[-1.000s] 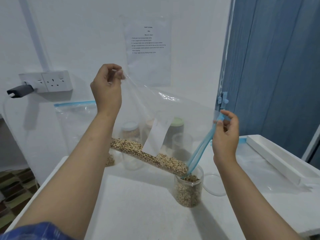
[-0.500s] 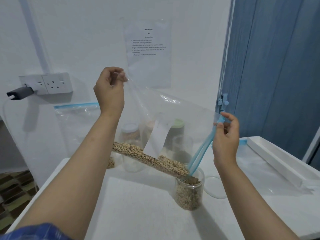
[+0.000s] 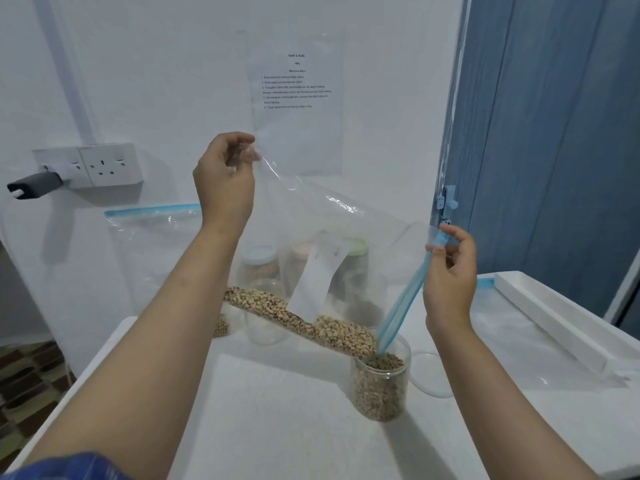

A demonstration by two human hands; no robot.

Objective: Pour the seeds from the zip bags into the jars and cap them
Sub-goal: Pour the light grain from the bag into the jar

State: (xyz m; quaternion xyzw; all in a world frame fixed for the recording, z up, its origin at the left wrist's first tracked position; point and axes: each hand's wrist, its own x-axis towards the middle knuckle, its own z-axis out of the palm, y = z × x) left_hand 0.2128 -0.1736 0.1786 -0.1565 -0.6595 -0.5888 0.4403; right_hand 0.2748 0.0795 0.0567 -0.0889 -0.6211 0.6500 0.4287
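Zip bag (image 3: 346, 237) is held up in the air over the white table (image 3: 277, 427), stretched between both hands. It is clear plastic with a blue zip strip and a white label (image 3: 317, 275) on its side. Its long axis runs on a slant, from the high bottom corner at upper left down to the zip mouth at lower right. The left hand (image 3: 225, 181) pinches the high corner with curled fingers, well above the table. The right hand (image 3: 450, 275) pinches the top end of the blue zip strip (image 3: 403, 303) between thumb and fingertips; its other fingers are loosely bent. From this hand the strip goes down and to the left, and its lower end dips into the open jar (image 3: 381, 386).

The seeds (image 3: 301, 320) lie in a long band along the low edge of the bag, sloping down toward the jar mouth. The jar stands upright on the table, almost full with seeds. A clear lid (image 3: 431, 375) lies flat just beside it, on its right.

Behind the held bag, seen through the plastic, stand more jars (image 3: 263, 268) near the wall, some with caps. Another zip bag (image 3: 152, 237) leans at the wall on the left. A double wall socket (image 3: 100, 164) with a plug in it is further left, and a printed sheet (image 3: 298, 98) hangs on the wall above.
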